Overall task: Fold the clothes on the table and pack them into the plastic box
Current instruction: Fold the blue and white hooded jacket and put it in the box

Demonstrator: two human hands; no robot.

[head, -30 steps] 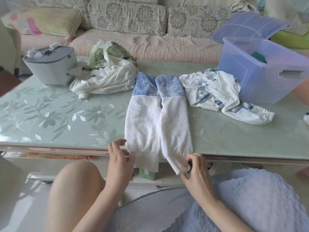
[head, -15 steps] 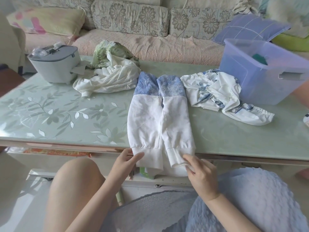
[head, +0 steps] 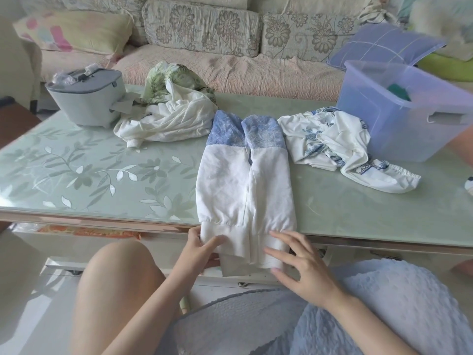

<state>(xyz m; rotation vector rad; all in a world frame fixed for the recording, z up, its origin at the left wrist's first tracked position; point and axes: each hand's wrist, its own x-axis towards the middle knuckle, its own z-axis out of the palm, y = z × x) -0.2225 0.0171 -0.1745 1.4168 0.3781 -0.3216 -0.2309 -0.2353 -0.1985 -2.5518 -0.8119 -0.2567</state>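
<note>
A white garment with a blue patterned top [head: 243, 180] lies folded lengthwise on the green table [head: 76, 175], its ribbed hem hanging over the near edge. My left hand [head: 202, 252] pinches the hem's left corner, thumb on top. My right hand [head: 299, 262] hovers with spread fingers at the hem's right side, fingertips touching the cloth. A crumpled white and blue printed garment [head: 335, 147] lies to the right. A white and green pile [head: 174, 111] lies at the back left. The translucent purple plastic box [head: 399, 129] stands at the back right with something green inside.
A grey lidded appliance [head: 87, 98] stands at the table's back left. A sofa with cushions [head: 204, 34] runs behind the table. My knee [head: 117, 278] and a blue textured cloth on my lap [head: 384, 316] are below the near edge.
The hanging hem has been drawn up and evened at the table edge. My left hand shifted right onto the hem's corner; my right hand let go of the cuff and spread its fingers.
</note>
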